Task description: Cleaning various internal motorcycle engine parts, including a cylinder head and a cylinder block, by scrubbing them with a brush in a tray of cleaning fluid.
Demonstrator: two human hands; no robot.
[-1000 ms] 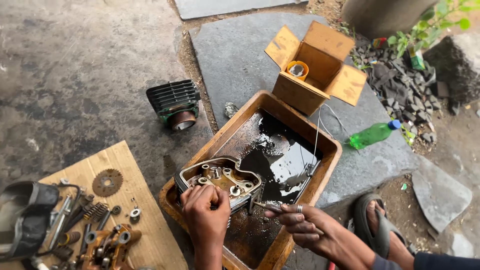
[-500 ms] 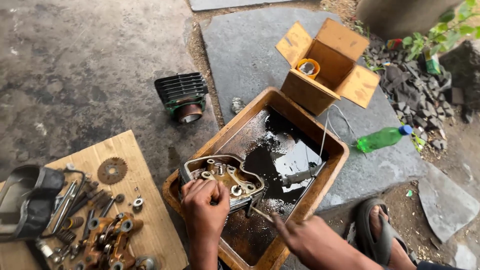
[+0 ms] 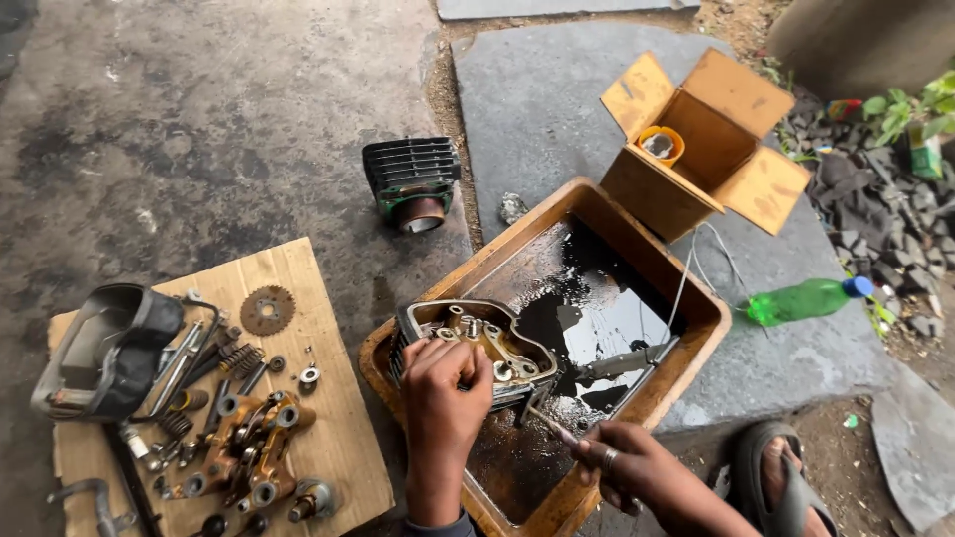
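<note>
Cylinder head [image 3: 476,345], grimy, tilted in oily tray [image 3: 686,288]

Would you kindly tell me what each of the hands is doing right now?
Left hand: closed on the grey metal engine cylinder head, steadying it in the oily wooden tray.
Right hand: closed on a thin metal tool.

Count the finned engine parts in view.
2. One black finned cylinder block lies on the concrete ground, above the tray. One finned metal cylinder head sits in the orange oily tray, under the left hand. Others may be hidden.
</note>
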